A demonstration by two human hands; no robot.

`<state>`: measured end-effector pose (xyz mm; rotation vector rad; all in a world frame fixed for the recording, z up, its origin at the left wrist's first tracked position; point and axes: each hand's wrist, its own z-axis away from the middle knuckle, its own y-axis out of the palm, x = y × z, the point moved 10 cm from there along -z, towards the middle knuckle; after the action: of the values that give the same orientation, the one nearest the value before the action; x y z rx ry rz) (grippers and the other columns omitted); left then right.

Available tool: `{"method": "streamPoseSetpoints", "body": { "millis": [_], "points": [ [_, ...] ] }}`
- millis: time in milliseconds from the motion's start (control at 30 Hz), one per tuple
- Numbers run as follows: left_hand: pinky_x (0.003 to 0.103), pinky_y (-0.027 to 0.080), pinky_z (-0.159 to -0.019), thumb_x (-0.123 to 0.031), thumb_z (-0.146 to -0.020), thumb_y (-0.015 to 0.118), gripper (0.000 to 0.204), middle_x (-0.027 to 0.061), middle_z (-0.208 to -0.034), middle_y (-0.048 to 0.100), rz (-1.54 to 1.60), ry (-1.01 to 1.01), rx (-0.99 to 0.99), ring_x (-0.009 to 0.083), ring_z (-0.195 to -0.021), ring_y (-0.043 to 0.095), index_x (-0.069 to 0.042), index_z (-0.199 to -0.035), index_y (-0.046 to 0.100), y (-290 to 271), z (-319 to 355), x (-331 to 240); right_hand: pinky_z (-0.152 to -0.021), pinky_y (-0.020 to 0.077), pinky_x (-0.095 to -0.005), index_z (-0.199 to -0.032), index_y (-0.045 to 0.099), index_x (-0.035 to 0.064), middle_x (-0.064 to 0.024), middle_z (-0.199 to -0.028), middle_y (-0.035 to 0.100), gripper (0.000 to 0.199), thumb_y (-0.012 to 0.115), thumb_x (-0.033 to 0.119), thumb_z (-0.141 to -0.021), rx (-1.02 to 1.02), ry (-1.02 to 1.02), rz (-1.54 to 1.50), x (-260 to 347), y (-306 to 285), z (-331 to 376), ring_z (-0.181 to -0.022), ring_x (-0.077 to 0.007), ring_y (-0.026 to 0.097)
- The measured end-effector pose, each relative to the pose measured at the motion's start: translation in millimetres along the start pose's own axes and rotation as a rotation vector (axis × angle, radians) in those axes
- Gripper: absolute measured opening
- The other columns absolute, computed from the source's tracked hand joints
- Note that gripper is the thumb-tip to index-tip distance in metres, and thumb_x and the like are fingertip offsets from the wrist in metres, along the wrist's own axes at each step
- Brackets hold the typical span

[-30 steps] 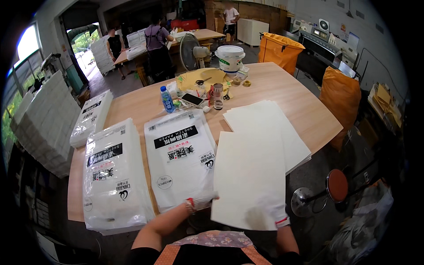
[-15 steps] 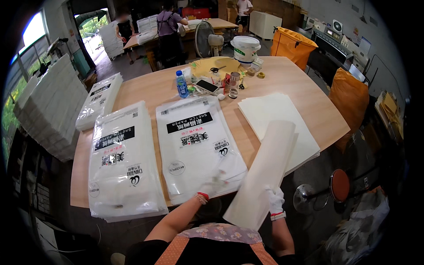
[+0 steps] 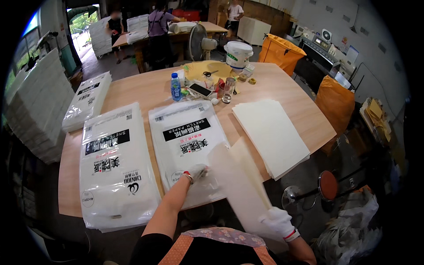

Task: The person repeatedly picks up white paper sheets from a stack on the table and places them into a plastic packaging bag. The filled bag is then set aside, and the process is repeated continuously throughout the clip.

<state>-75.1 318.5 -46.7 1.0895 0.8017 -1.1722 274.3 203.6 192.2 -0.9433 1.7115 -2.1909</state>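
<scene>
Hands, both white-gloved: right hand pinches the near end of a curled bundle of cream sheets, bowed for feeding; left hand grips the mouth of the middle plastic bag, apparently holding it open. Flat paper stack alongside on the wooden table.

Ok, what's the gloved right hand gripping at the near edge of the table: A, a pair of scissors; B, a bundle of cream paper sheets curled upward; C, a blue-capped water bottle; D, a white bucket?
B: the right hand clutches the bottom of the curled paper sheets, while the left hand steadies them over the plastic paper pack.
</scene>
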Motion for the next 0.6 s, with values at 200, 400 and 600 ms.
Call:
{"method": "streamPoseSetpoints", "body": {
  "millis": [200, 400, 600],
  "points": [
    [0.024, 0.043, -0.058, -0.008, -0.086, 0.052, 0.005, -0.0031, -0.069, 0.051, 0.342, 0.210, 0.074, 0.0077, -0.062, 0.049, -0.007, -0.084, 0.057, 33, -11, -211, -0.064, 0.0508, -0.0427, -0.086, 0.066, 0.0065, -0.0188, -0.084, 0.065, 0.051, 0.054, 0.055, -0.076, 0.450, 0.233, 0.000, 11, 52, -10, -0.078, -0.0379, 0.063],
    [0.023, 0.045, -0.052, -0.016, -0.086, 0.056, 0.022, -0.0007, -0.076, 0.058, -0.730, 0.236, -0.032, 0.0065, -0.060, 0.052, -0.007, -0.106, 0.058, 69, 30, -278, -0.060, 0.0508, -0.0426, -0.082, 0.066, 0.0053, -0.0209, -0.080, 0.063, 0.047, 0.052, 0.050, -0.081, 0.367, 0.059, 0.180, 41, 19, -2, -0.072, -0.0369, 0.063],
    [0.035, 0.048, -0.066, -0.013, -0.085, 0.049, 0.028, 0.0079, -0.083, 0.062, -0.546, 0.353, 0.263, 0.0194, -0.070, 0.059, -0.007, -0.113, 0.054, 270, 108, -211, -0.056, 0.0484, -0.0398, -0.091, 0.062, 0.0085, -0.0131, -0.082, 0.063, 0.020, 0.053, 0.025, -0.083, -0.096, -0.292, 0.391, 16, 26, -109, -0.067, -0.0269, 0.061]
  ]
}}
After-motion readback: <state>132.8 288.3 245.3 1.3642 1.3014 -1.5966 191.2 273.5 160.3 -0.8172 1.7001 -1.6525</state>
